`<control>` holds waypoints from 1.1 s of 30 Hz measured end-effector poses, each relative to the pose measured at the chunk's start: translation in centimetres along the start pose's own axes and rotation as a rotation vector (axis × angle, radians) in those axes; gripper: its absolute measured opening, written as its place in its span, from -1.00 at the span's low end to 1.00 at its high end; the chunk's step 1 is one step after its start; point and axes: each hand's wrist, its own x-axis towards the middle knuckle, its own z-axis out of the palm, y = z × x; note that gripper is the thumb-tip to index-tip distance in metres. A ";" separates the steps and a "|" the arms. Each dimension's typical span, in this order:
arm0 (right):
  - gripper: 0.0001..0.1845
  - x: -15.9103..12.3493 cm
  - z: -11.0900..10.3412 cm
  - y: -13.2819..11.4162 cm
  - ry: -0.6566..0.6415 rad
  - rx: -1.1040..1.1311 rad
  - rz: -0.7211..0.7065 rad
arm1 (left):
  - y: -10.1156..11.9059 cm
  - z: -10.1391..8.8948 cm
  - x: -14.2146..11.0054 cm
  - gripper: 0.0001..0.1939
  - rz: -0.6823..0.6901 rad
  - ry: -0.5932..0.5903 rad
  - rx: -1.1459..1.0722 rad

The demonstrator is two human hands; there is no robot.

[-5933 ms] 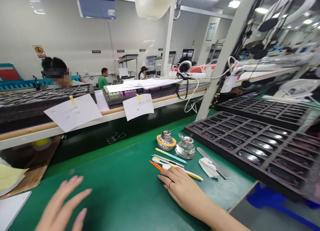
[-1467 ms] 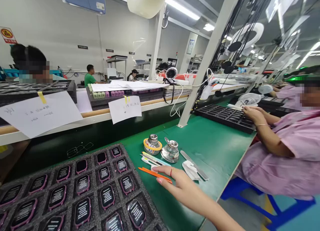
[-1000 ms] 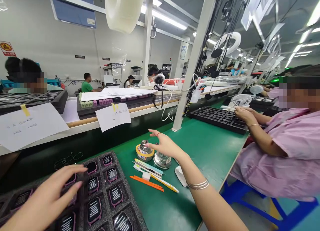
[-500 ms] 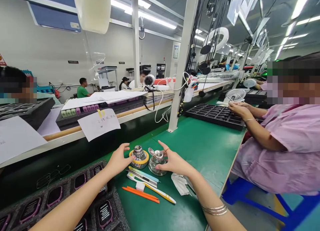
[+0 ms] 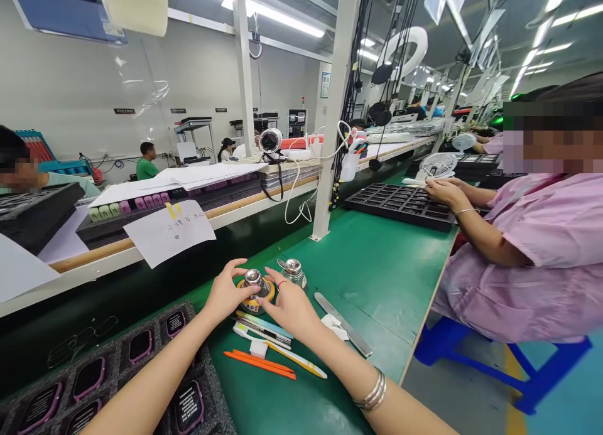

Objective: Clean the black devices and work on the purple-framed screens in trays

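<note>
A small glass pump bottle [image 5: 253, 277] with a metal top stands inside a yellow ring [image 5: 270, 293], like a roll of tape. My left hand [image 5: 228, 292] curves round its left side, thumb across the front. From the right, my right hand [image 5: 293, 308] closes on the same bottle, its thumb over the ring. The far fingertips are partly hidden. Just behind my right hand is a second glass bottle [image 5: 294, 269], its metal lid flipped up. In front lie a yellow-and-white toothbrush [image 5: 301, 362], slim pens or blades [image 5: 266, 327] and orange sticks [image 5: 259, 365].
Lower left, a dark foam tray [image 5: 214, 385] holds several purple-framed watch-like devices. A metal ruler-like strip [image 5: 343, 324] and crumpled white tissue [image 5: 335, 327] lie right of my hand. A white post [image 5: 325, 196] rises behind. At right, a co-worker in pink sits by a black compartment tray [image 5: 400, 206].
The open-lidded bottle has moved back, away from me. My right hand has left it and come leftward to the ringed bottle. My left hand has closed in on that bottle. The metal strip is now uncovered.
</note>
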 end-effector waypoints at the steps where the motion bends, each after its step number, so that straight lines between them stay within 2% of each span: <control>1: -0.23 0.1 0.5 0.2 -0.021 0.020 0.005 | 0.1 -0.1 0.0 -0.41 -0.003 -0.003 0.006; 6: -0.10 0.9 1.3 1.2 -0.051 0.119 0.015 | 0.4 -0.8 0.4 -0.34 0.004 -0.065 0.007; 11: -0.06 0.8 1.6 1.6 -0.038 0.174 0.011 | 0.4 -1.7 0.8 -0.31 0.045 -0.181 -0.039; 14: -0.05 0.6 1.8 1.8 -0.035 0.185 0.006 | 0.1 -1.4 0.7 -0.26 0.059 -0.212 -0.070; 17: -0.05 0.6 1.9 1.9 -0.041 0.185 0.009 | -0.2 -0.4 0.3 -0.21 0.027 -0.133 -0.069; 21: -0.06 0.6 1.9 1.9 -0.049 0.175 0.016 | -0.5 0.6 0.1 -0.30 -0.024 -0.015 -0.069; 24: -0.02 0.6 2.0 1.9 -0.045 0.175 0.007 | -0.6 0.6 -0.2 -0.27 -0.014 -0.039 -0.112; 28: -0.05 0.6 2.1 2.1 -0.042 0.177 -0.007 | -0.9 0.7 -0.5 -0.10 -0.030 -0.012 -0.144; 30: -0.05 0.6 2.2 2.1 -0.039 0.174 -0.006 | -1.0 1.0 -0.4 -0.12 -0.048 0.016 -0.156; 33: -0.03 0.6 2.2 2.2 -0.044 0.172 -0.007 | -1.0 1.4 -0.4 -0.18 -0.048 -0.010 -0.202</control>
